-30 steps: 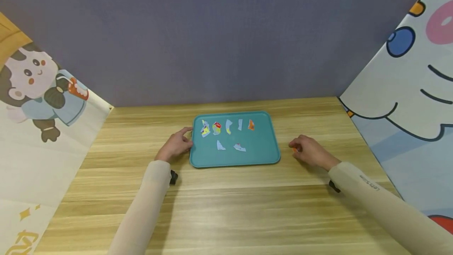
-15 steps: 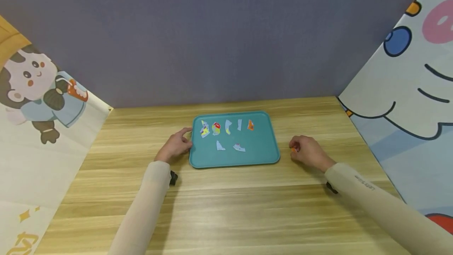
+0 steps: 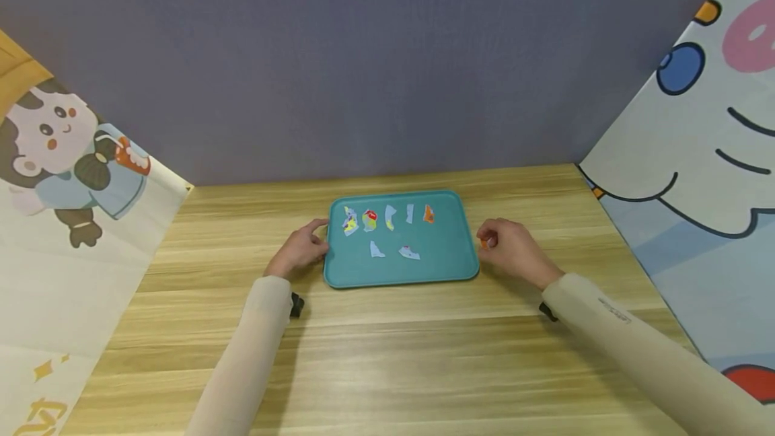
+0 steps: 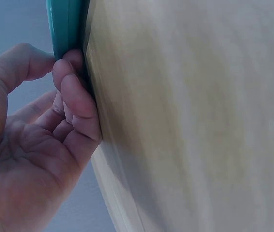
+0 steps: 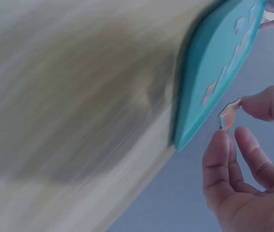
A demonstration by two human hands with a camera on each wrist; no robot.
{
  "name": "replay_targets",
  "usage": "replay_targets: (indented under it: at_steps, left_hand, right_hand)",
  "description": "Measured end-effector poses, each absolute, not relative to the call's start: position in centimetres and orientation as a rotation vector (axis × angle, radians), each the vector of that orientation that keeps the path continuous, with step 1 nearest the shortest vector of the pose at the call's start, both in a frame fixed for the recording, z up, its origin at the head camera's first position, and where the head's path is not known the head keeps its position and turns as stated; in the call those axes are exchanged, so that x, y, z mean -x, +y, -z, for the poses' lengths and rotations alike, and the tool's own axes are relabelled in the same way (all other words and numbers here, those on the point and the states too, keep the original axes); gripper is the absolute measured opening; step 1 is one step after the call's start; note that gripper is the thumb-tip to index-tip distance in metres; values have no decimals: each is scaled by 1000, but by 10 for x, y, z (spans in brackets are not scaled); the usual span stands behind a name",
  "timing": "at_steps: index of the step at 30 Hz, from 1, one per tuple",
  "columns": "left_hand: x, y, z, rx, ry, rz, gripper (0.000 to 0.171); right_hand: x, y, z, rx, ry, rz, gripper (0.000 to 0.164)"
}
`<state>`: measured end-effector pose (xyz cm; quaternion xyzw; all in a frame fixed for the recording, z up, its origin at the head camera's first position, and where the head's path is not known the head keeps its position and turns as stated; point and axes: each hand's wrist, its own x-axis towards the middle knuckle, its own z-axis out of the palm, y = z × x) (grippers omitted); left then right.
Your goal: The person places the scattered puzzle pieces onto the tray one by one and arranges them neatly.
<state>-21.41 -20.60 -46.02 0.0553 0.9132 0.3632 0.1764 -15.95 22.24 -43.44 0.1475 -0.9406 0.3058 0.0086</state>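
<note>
Teal tray (image 3: 448,254) held by left hand (image 3: 301,247); right hand (image 3: 511,251) pinches orange piece (image 5: 229,116).

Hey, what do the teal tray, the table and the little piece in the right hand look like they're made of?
Teal tray: likely plastic, with even colour, a smooth matte face and a rounded moulded rim.
Table: wood or wood-look laminate, with pale streaked grain; which one is unclear.
Little piece pinched by the right hand: thin, flat and printed, probably card or paper.
</note>
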Motion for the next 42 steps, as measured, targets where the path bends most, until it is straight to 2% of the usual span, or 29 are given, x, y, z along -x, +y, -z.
replay_targets:
  at_steps: [16,22,32,37,42]
  left_hand:
    - [212,-206,457,-166,2588,-1027,64]
    - [213,-204,456,-161,2588,-1022,65]
    - [212,-199,457,-159,2578,-1021,65]
    - [212,-200,456,-179,2566,-1035,66]
    - [213,-209,448,-211,2577,-1010,64]
  right_hand:
    - [177,176,438,-592,-2943,-979,20]
    - [184,167,446,-611,-2984,-939,12]
    - [186,158,459,-656,-3024,-891,11]
    - [186,156,457,-650,-3038,-875,9]
    - [185,155,438,-558,-3033,-926,9]
